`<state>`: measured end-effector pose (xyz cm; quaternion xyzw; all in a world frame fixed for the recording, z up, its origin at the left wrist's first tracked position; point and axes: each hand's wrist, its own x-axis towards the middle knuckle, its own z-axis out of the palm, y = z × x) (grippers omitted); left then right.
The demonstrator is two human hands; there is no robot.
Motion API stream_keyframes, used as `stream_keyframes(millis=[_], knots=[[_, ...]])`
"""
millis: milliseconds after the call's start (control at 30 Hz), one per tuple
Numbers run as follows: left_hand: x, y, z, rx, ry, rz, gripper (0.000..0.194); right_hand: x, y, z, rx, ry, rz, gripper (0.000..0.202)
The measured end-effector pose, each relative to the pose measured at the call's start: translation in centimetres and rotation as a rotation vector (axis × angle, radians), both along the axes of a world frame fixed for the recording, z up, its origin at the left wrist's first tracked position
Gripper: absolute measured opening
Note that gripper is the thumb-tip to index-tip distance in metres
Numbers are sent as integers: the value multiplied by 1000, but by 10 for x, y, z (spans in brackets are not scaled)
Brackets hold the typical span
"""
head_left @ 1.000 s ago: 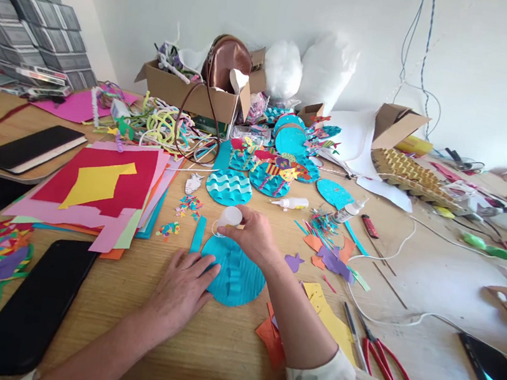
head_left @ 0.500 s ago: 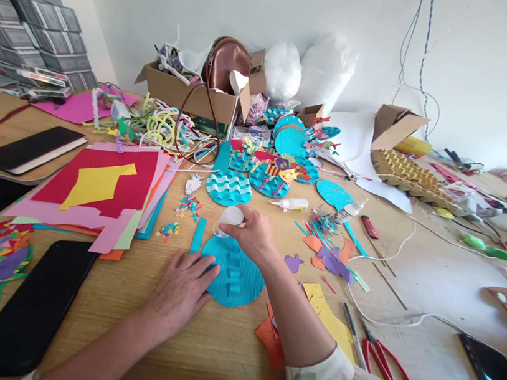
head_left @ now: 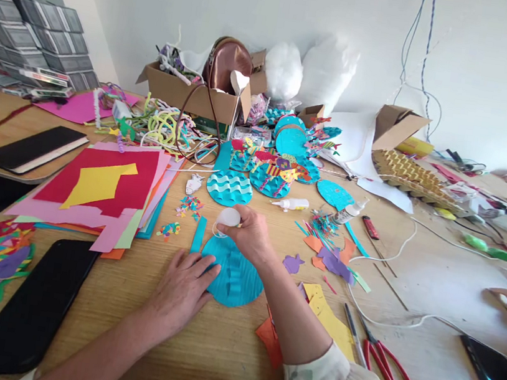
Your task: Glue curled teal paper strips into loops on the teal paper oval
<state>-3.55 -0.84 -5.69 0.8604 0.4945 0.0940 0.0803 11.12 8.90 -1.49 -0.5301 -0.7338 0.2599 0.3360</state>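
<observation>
My right hand [head_left: 249,235] grips a small white bottle [head_left: 229,217], its round base turned up toward me, just above the far edge of a round blue paper disc [head_left: 247,280]. The bottle's tip is hidden. Curled blue strips [head_left: 234,275] stand in a row down the middle of the disc. On the disc's left edge rests my left hand [head_left: 186,281], fingers spread and lying flat. A loose blue paper strip [head_left: 199,234] is just beyond those fingers.
Red-handled scissors [head_left: 390,373] and yellow paper scraps [head_left: 330,317] lie at the right. Stacked coloured paper [head_left: 118,177] and a black phone-like slab [head_left: 31,310] are on the left. Behind stand decorated blue discs [head_left: 229,188] and a glue bottle [head_left: 292,204].
My right hand has shifted slightly to the left with the white bottle. My left hand and the blue disc stay in place.
</observation>
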Motion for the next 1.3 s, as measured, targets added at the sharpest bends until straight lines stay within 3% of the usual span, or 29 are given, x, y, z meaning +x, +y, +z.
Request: stream_keyframes(millis=[433,633,867,1033,1100,1300], knots=[[-1,0,0,-5,3,-4,35,0,-3,3,-23,13,69,12],[0,0,1,-22,10,-7,34,6,-3,6,3,0,17,13],[0,0,2,-25,3,1,35,4,-3,2,-40,-40,48,19],[0,0,0,-16,-2,2,35,6,1,0,-102,-1,86,35],[-1,0,-1,-12,-6,-5,35,7,2,0,-101,-5,104,31],[0,0,0,-22,-7,-2,35,8,1,-1,-62,-27,30,28]])
